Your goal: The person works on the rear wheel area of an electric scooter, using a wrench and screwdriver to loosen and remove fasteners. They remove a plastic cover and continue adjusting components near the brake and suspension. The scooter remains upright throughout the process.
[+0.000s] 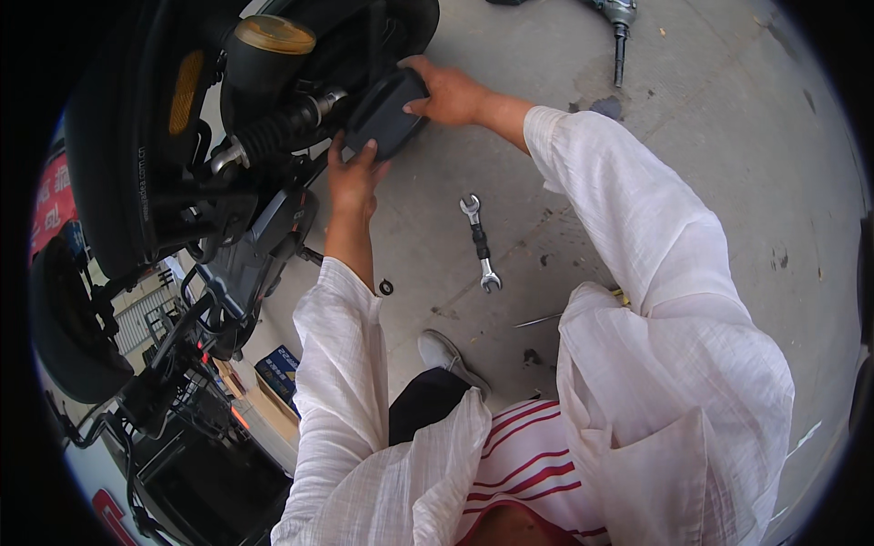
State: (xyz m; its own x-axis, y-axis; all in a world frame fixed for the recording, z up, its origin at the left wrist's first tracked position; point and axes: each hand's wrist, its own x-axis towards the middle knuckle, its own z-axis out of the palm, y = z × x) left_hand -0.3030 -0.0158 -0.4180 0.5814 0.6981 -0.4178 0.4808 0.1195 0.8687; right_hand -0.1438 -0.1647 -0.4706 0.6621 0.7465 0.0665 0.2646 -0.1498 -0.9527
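Observation:
Between my two hands is a dark grey plastic cover, rounded at the corners, beside the rear wheel of a black scooter. My left hand grips its near end, thumb on top and fingers under the edge. At the far right end my right hand is closed around the rim. Whether the cover is fixed to the scooter or loose cannot be made out. Just left of it runs a black shock absorber with a coil spring. The undersides of both hands are hidden.
A double-ended spanner with a black-wrapped middle lies on the concrete floor. Near it are a small black ring and a thin metal rod, partly under my sleeve. A power tool lies at the far right. A blue box stands lower left.

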